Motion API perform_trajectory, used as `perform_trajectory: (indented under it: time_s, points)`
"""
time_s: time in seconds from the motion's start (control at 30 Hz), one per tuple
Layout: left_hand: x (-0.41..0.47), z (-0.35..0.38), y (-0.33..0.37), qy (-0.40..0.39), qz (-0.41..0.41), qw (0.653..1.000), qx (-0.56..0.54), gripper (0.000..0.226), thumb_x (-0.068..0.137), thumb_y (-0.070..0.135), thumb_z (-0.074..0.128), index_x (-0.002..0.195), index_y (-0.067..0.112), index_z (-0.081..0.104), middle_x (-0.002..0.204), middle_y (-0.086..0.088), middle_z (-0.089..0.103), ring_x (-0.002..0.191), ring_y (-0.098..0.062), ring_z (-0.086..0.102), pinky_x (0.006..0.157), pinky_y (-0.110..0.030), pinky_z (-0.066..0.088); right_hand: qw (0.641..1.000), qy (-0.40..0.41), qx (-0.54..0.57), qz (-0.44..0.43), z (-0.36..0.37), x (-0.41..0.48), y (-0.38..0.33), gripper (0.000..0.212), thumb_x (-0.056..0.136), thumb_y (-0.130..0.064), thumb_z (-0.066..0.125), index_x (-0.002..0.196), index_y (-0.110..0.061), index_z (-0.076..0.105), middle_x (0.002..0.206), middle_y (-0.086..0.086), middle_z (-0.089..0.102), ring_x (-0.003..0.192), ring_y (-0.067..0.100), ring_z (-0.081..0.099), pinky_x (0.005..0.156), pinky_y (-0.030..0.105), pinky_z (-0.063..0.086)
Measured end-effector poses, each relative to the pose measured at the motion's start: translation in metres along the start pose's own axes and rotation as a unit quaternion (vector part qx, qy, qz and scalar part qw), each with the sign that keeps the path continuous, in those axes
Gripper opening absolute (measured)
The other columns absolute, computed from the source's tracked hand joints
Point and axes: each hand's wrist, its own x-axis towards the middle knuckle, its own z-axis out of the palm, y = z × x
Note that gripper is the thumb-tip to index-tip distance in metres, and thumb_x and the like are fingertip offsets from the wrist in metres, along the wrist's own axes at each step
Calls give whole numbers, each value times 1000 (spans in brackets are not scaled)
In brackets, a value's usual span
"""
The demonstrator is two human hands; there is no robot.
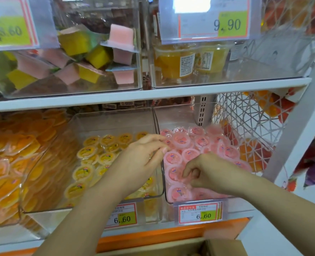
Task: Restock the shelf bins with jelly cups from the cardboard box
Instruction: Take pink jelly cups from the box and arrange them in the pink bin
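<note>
At the bottom edge, an open flap of the box (225,245) is seen; its inside is not shown. Above it, two tags (123,216) reading "6.60" in yellow fields are clipped to the shelf front, the rest of their print being too small to read. The right hand (207,171) is lowered into the right bin (168,199), fingers curled down onto the pink cups (181,141); whether one is pinched cannot be told. The left hand (143,154) is held over the wall between the bins, its fingers loosely bent with nothing seen in them. The yellow cups (87,152) are laid in the next bin (114,112) (each lid carries a small sticker, unreadable). On the upper shelf, square pink and yellow tubs (122,35) are piled behind an "8.60" tag (10,31), and orange tubs (174,60) are stood under a "9.90" tag (226,24).
</note>
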Motion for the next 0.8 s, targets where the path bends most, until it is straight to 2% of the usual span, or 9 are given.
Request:
perform_trajectory:
  time_s: [0.13,0.2,0.27,0.37,0.47,0.6,0.67,0.73,0.8]
  points:
    - [-1,1,2,-5,-12,1000,15,30,99,34,39,112,32,65,128,24,47,118,3,40,96,-12,27,979,190,-54,47,-29,1,31,41,84,-14,64,124,-22,60,123,0,59,105,15,56,93,31,45]
    - [-1,1,4,-6,-18,1000,19,30,99,33,39,112,32,65,129,23,48,120,0,39,97,-17,28,975,174,-69,117,-34,4,49,64,81,-11,63,141,-24,40,140,6,45,122,27,46,101,40,42]
    - [0,1,5,-7,-23,1000,17,30,99,33,39,111,32,66,129,23,48,120,-1,40,98,-18,28,979,105,-33,173,-32,6,59,78,81,-16,67,147,-28,26,145,7,38,119,29,50,100,40,41]
    - [-1,1,6,-2,-21,999,24,29,98,32,40,110,32,66,127,22,49,119,-1,40,96,-17,27,983,66,-2,174,-28,5,65,77,80,-21,73,145,-23,31,138,6,48,110,23,55,96,32,43]
    - [-1,0,7,4,-16,999,36,27,99,29,42,111,31,66,125,21,51,119,-2,40,97,-17,27,982,118,-21,145,-26,2,65,65,79,-20,74,137,-20,44,135,3,52,112,20,55,93,27,40]
    - [0,-3,15,21,6,995,96,27,96,33,43,111,32,65,121,20,54,118,-5,41,105,-25,26,979,185,27,79,-32,-12,53,69,72,-32,79,132,-30,44,122,-5,57,98,11,59,86,26,47]
    - [2,-3,28,19,25,992,121,30,93,37,42,115,34,63,120,19,56,116,-6,44,105,-24,23,984,158,64,43,-36,-24,41,65,69,-34,81,122,-38,44,110,-14,56,88,-3,54,77,14,45]
    - [4,2,47,13,25,993,119,31,95,38,42,122,36,57,120,17,58,113,-8,49,103,-25,31,987,133,88,21,-36,-33,28,54,67,-37,81,111,-38,49,101,-22,53,82,-12,50,70,3,38]
    - [5,10,63,4,-5,994,105,32,96,40,42,126,38,52,117,13,61,108,-12,55,92,-31,45,979,151,135,7,-35,-40,17,41,66,-35,81,97,-37,53,91,-21,55,73,-11,51,65,5,39]
